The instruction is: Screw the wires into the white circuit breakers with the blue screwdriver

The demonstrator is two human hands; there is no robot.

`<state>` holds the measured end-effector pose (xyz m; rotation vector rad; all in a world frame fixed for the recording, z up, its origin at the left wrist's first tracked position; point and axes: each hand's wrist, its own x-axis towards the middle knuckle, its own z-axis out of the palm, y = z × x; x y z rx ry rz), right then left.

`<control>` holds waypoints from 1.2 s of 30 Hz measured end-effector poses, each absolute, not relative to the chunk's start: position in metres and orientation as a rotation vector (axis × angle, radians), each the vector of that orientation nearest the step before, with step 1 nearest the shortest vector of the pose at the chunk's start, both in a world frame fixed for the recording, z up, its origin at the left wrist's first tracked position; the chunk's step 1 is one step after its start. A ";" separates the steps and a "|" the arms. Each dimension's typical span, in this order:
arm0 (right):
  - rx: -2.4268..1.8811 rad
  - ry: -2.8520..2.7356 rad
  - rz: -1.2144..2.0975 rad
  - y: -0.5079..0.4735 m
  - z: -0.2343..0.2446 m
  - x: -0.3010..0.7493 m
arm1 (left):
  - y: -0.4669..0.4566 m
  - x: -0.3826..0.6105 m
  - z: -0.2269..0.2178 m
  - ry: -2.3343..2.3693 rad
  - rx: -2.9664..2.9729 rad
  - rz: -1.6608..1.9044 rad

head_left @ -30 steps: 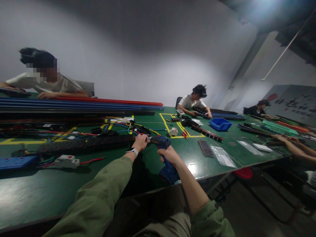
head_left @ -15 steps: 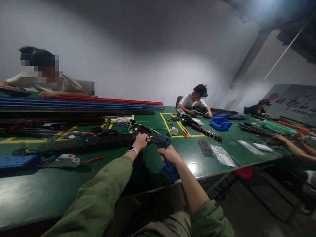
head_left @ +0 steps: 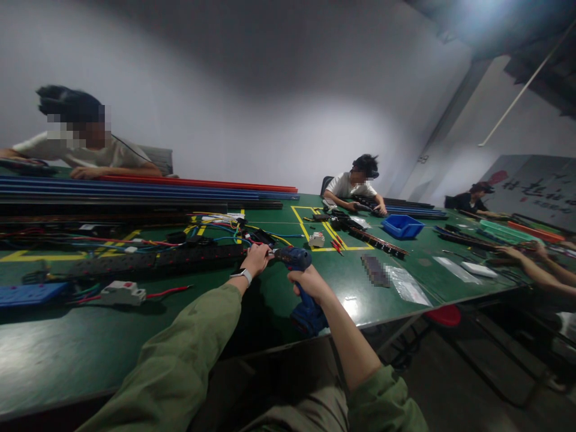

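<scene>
A blue cordless drill (head_left: 294, 258) is gripped in my right hand (head_left: 310, 282), its battery base down by the table edge and its nose pointing left. My left hand (head_left: 256, 259), with a watch on the wrist, is closed at the right end of a long black power strip (head_left: 193, 258). The drill's tip meets the fingers of that hand, which hide the exact contact point. Coloured wires (head_left: 238, 225) lie loose behind the strip. In front of it are a white circuit breaker (head_left: 123, 293) with red leads and a blue socket block (head_left: 31, 294).
Blue, black and red rails (head_left: 202, 187) lie along the far side of the green table (head_left: 189, 342). To the right are another breaker (head_left: 317, 239), a blue bin (head_left: 402, 226), a blurred-out dark flat item (head_left: 375, 270) and a plastic bag (head_left: 408, 285). Several co-workers sit around.
Both my hands and the drill stay almost exactly where they were. The co-worker at the far left has shifted their head slightly.
</scene>
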<state>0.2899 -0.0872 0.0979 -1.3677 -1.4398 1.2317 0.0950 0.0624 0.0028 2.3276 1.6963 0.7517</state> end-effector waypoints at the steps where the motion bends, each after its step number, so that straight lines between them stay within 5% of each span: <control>1: -1.376 -1.443 1.231 -0.087 0.098 0.290 | 0.062 0.095 0.003 1.700 2.324 0.751; 36: -1.362 -1.411 1.226 -0.085 0.092 0.290 | 0.062 0.095 0.004 1.693 2.315 0.750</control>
